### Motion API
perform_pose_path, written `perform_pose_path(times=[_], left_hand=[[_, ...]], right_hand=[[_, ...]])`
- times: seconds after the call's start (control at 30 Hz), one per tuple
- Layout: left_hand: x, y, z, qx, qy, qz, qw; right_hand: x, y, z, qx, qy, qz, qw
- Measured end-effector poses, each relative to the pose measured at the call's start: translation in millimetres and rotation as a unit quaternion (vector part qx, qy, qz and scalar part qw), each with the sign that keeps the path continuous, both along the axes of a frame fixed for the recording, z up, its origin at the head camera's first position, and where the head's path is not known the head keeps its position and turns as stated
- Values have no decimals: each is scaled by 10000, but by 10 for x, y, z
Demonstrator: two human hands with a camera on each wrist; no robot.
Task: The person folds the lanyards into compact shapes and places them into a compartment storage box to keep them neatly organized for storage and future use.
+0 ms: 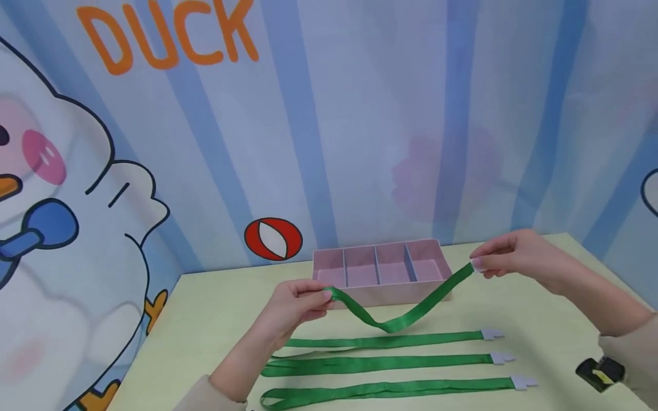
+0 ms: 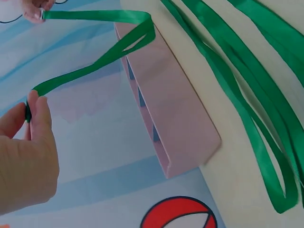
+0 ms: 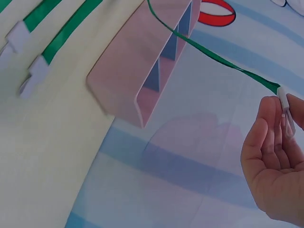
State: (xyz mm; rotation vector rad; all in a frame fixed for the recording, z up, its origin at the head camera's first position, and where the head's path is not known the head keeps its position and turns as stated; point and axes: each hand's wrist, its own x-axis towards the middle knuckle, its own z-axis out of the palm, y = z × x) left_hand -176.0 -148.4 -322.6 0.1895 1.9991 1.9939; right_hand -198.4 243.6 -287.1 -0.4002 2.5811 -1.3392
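A person's two bare hands held one green lanyard [image 1: 393, 325] in the air above a pale yellow table [image 1: 205, 337]. The left hand [image 1: 293, 308] pinched the strap's left end between thumb and fingers, the gap between them closed down to the fabric. The right hand [image 1: 529, 260] pinched the white clip [image 3: 284, 98] at the other end, its fingers bent. Between the hands the strap sagged in a loose curve. Three more green lanyards [image 1: 411, 362] lay on the near part of the table, side by side, with white clips toward the right. On the far side stood a pink box [image 1: 380, 294] with four compartments split by blue dividers. Behind it hung a blue striped backdrop [image 1: 354, 114], printed with a red and white ball [image 1: 273, 238] and, at left, a white duck [image 1: 113, 274] with a blue microphone [image 1: 51, 224] beneath orange letters spelling DUCK [image 1: 169, 34].
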Motion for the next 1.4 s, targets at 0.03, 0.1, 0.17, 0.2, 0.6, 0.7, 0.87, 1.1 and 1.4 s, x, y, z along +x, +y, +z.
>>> perform_pose_path(times=[0.03,0.1,0.17,0.2,0.6,0.7,0.87,1.1,1.4], left_hand=[[18,27,8,-2,-41,0,10000],[36,75,34,16,-61,61,10000],[36,123,78,47,-8,118,9999],[28,149,99,40,33,138,9999],[-38,518,159,274,155,-133,9994],[-37,592,142,348,168,-207,9990],[-56,686,124,574,165,-423,9973],[-32,757,136,815,9,-589,9949],[-5,810,177,903,-15,-696,9935]], right_hand=[[13,-37,8,-58,-52,16,10000],[22,-113,40,-160,-77,49,9998],[12,-191,90,-289,-92,87,9995],[6,-234,120,-343,-115,80,9993],[2,-692,222,-862,-415,386,9947],[6,-787,231,-855,-449,405,9945],[9,-898,241,-954,-472,583,9926],[37,-998,230,-1062,-478,788,9901],[56,-1092,245,-1108,-547,944,9878]])
